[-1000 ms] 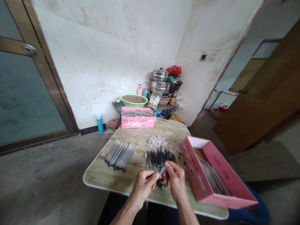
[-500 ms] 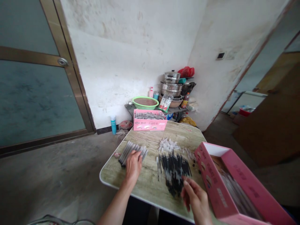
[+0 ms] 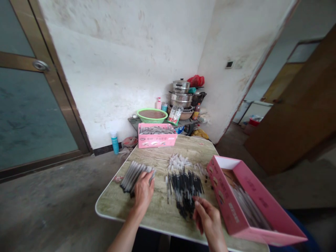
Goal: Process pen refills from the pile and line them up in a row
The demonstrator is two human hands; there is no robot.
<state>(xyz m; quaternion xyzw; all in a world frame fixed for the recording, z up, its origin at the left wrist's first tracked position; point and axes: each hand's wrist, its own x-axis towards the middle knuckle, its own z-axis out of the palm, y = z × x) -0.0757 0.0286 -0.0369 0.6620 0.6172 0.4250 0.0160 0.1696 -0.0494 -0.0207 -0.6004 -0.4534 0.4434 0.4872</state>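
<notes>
My left hand (image 3: pixel 143 191) lies on the near end of a pile of clear pen barrels (image 3: pixel 132 174) at the left of the wood-grain table (image 3: pixel 160 211); its fingers curl over the barrels. My right hand (image 3: pixel 208 219) hovers at the near end of a heap of black pen refills (image 3: pixel 185 187) in the table's middle, fingers loosely apart with nothing visible in them. A small heap of white pen tips (image 3: pixel 178 162) lies just beyond the refills.
An open pink box (image 3: pixel 248 204) with clear pens inside overhangs the table's right edge. Another pink box (image 3: pixel 156 135) full of pens stands at the far edge. Behind it are a green basin (image 3: pixel 151 114), stacked metal pots (image 3: pixel 180 95) and a blue bottle (image 3: pixel 114 141) on the floor.
A second ago both hands held one pen together above the refills. They have since parted: the left went to the barrel pile, the right dropped near the refills.
</notes>
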